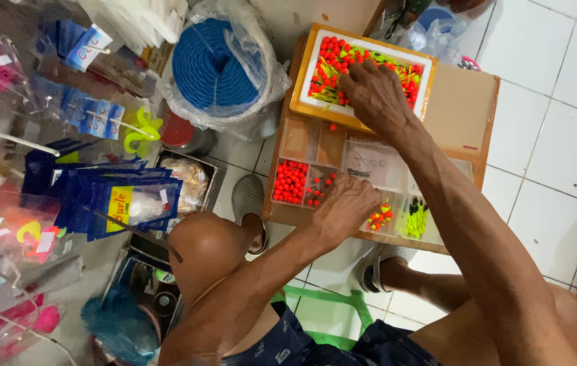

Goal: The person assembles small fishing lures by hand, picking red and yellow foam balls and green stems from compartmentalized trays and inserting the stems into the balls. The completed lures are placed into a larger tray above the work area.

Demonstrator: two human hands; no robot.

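Two bare hands sort small red and yellow-green fishing floats at a low cardboard-topped stand.

The white foam tray [310,59], framed in orange and heaped with red and yellow-green floats [332,57], sits at the far end of the stand; the right hand [375,95] lies palm down in it, fingers curled into the pile, though what they pinch cannot be told. Just nearer, the clear plastic compartment box [397,173] holds red beads in one cell and mixed floats in others; the left hand [346,207] rests loosely closed on its near edge, its hold hidden. Beside the stand stands a blue rope coil in a clear bag [217,64], with blue hanging packets [122,200] further left over white floor tiles [552,135].
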